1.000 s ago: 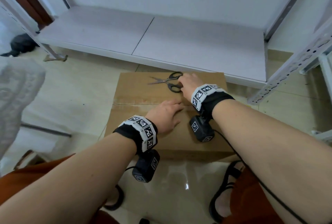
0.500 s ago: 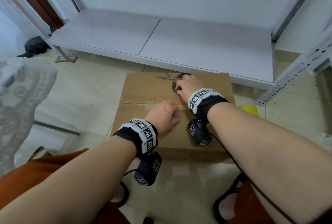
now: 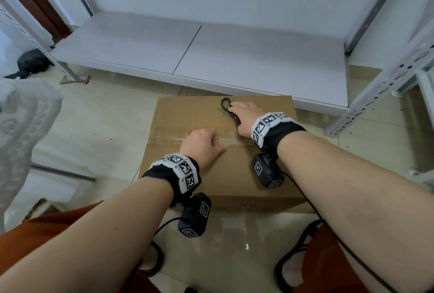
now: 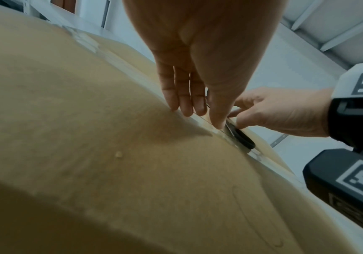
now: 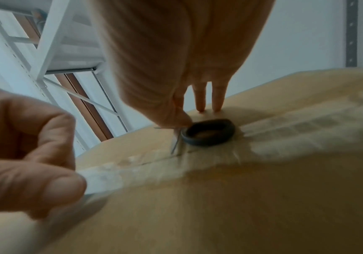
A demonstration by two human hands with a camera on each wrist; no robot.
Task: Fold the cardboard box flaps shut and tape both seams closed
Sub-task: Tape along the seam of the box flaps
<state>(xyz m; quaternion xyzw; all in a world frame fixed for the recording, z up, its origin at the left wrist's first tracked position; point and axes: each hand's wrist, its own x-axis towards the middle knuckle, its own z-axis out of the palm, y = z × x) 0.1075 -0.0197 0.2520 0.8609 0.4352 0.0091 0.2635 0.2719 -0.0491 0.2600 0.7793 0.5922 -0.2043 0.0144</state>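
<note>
A brown cardboard box [image 3: 195, 114] stands on the floor with its flaps folded shut. Clear tape [image 3: 164, 134] runs along the middle seam. My left hand [image 3: 202, 142] is curled at the seam's centre and pinches a strip of the clear tape [image 5: 104, 177] between thumb and forefinger [image 5: 34, 154]. On the far flap my right hand [image 3: 244, 116] grips black-handled scissors [image 3: 226, 104], one handle ring [image 5: 206, 143] lying beside the seam. The blades are mostly hidden under the hand. In the left wrist view the right hand [image 4: 274, 113] curls over the scissors [image 4: 243, 139].
A low white shelf board [image 3: 211, 53] runs right behind the box. Perforated metal rack posts [image 3: 380, 95] rise at the right and the left [image 3: 58, 64]. A white patterned bundle [image 3: 21, 128] sits at the left. My sandalled feet [image 3: 293, 267] are at the box's near side.
The left hand went from lying flat on the box to a curled pinch at the seam. The right hand took hold of the scissors and turned them toward the seam.
</note>
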